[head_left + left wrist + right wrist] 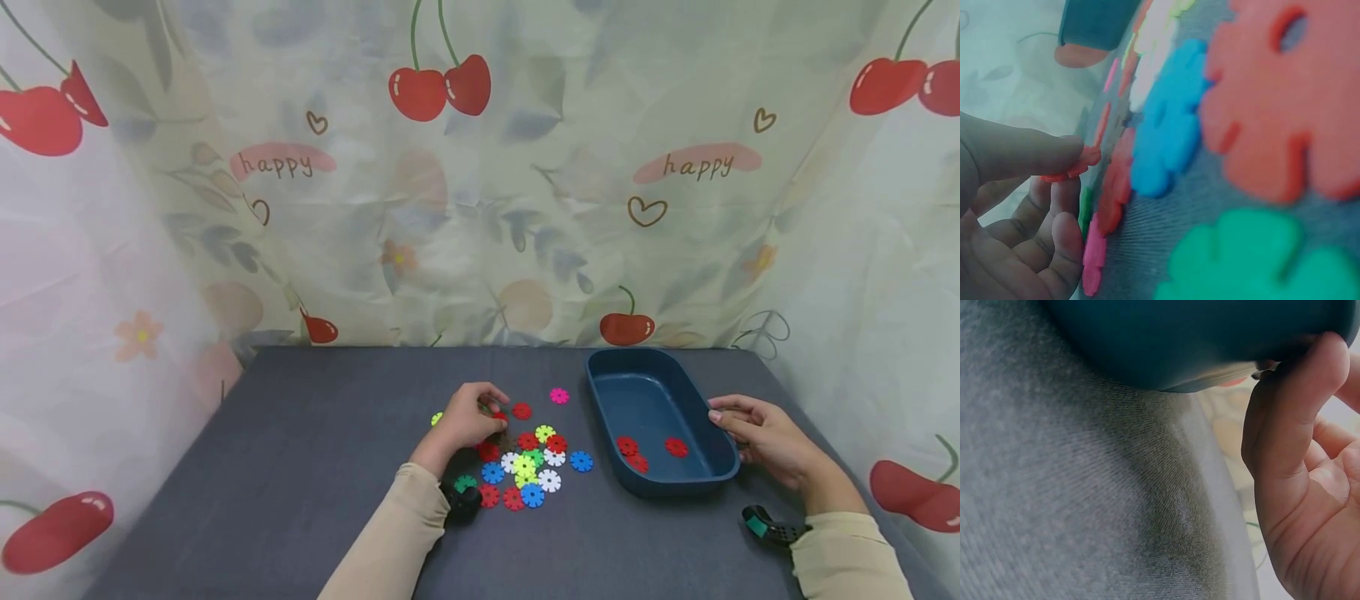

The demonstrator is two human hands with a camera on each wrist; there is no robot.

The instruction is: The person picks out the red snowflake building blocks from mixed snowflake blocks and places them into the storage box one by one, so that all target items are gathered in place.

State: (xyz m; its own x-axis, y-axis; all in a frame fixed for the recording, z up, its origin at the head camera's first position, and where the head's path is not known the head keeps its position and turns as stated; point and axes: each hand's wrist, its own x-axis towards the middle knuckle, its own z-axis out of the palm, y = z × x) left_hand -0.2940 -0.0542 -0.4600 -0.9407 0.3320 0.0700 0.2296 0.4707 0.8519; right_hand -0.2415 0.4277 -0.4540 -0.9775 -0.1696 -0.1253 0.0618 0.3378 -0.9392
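My left hand (471,417) pinches a red flower-shaped disc (1079,165) between thumb and fingers, over a loose pile of similar plastic discs. In the left wrist view, a blue disc (1172,119), a green disc (1235,256) and a large red disc (1285,100) lie beside the hand. At the right, my right hand (772,437) rests its fingertips against the outer side of a dark blue rectangular tray (660,485). Several red discs (677,447) lie in the near end of the tray.
Discs in white (550,481), blue (581,462), yellow, green and red are scattered and overlapping left of the tray. One pink disc (559,396) lies farther back. A dark cloth (300,467) covers the table, and a printed curtain (480,250) hangs behind and at both sides.
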